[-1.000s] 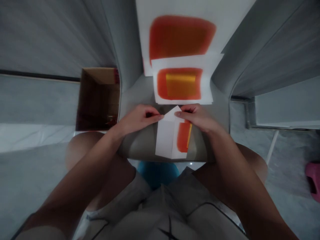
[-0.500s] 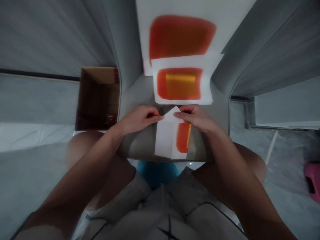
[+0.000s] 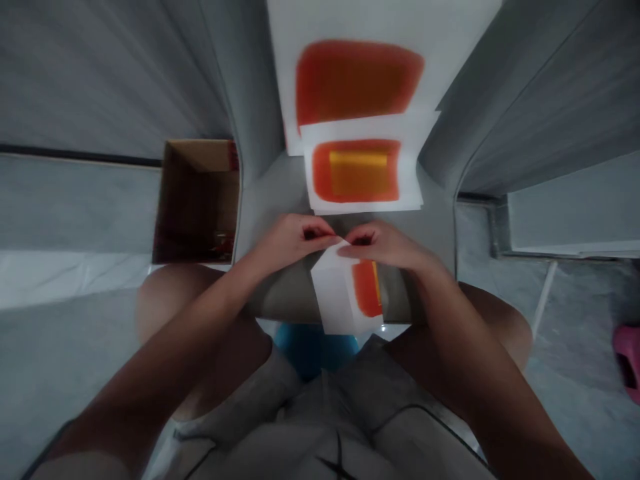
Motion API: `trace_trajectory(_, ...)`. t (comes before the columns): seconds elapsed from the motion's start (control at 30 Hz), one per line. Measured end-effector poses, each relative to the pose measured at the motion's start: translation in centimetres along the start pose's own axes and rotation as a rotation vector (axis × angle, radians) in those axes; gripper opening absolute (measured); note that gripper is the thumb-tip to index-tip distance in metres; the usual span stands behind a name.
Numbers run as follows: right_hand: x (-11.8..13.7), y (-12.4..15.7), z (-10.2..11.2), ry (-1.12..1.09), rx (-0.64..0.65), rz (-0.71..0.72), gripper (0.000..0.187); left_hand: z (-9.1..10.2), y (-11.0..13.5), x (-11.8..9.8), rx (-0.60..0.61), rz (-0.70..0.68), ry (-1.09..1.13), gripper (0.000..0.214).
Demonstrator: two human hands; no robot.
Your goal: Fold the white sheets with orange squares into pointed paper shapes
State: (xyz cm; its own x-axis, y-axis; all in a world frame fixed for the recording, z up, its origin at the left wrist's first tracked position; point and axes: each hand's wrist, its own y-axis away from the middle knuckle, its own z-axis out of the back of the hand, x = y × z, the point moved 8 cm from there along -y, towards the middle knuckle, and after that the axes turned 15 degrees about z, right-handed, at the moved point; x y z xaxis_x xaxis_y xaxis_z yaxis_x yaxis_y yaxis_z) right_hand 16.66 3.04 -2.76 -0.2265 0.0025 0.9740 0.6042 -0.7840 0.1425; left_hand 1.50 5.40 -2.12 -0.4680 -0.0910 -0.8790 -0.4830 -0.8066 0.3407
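Note:
A folded white paper sheet (image 3: 340, 293) with an orange-red printed patch lies tilted on a grey board (image 3: 280, 200) across my knees. My left hand (image 3: 295, 239) pinches the sheet's upper corner from the left. My right hand (image 3: 383, 243) comes in from the right, with its fingertips on the same upper edge, and the two hands almost meet there. Farther away lie a white sheet with an orange and yellow rectangle (image 3: 356, 171) and a larger sheet with an orange-red block (image 3: 357, 83).
An open cardboard box (image 3: 195, 203) stands left of the board. Grey curved panels (image 3: 525, 87) rise on both sides. My bare knees (image 3: 173, 300) flank a blue round object (image 3: 313, 350) below the board. A pink object (image 3: 629, 363) sits on the floor at the far right.
The folded sheet has turned slightly and shifted toward me. Both hands have moved closer together along its upper edge, and the sheet's fold now lies at a tilt.

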Motion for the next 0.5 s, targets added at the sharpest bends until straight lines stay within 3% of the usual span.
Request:
trace_trajectory(0.13, 0.1, 0.2, 0.2, -0.001, -0.064, 0.082, 0.039, -0.6, -0.7, -0.5, 0.038, 0.0, 0.016, 0.031)
trace_trajectory(0.2, 0.1, 1.0, 1.2, -0.006, -0.22, 0.142, 0.039, -0.7, -1.1, -0.9, 0.015, -0.023, 0.029, 0.03)
trace_trajectory(0.27, 0.0, 3.3, 3.0, 0.032, -0.511, 0.182, 0.037, -0.6, -1.2, -0.9, -0.054, -0.05, 0.054, 0.031)
trace_trajectory(0.37, -0.7, 9.7, 4.3, 0.123, -0.985, 0.168, 0.037, -0.2, -0.6, -0.2, -0.219, -0.059, 0.121, 0.034)
trace_trajectory(0.43, -1.9, 15.0, 3.0, 0.094, -1.27, 0.125, 0.04, 0.2, 0.6, 0.4, -0.362, -0.081, 0.199, 0.036)
trace_trajectory(0.5, -3.4, 19.2, 0.1, 0.031, -1.443, 0.047, 0.042, 0.8, 2.2, 1.1, -0.525, -0.089, 0.277, 0.04)
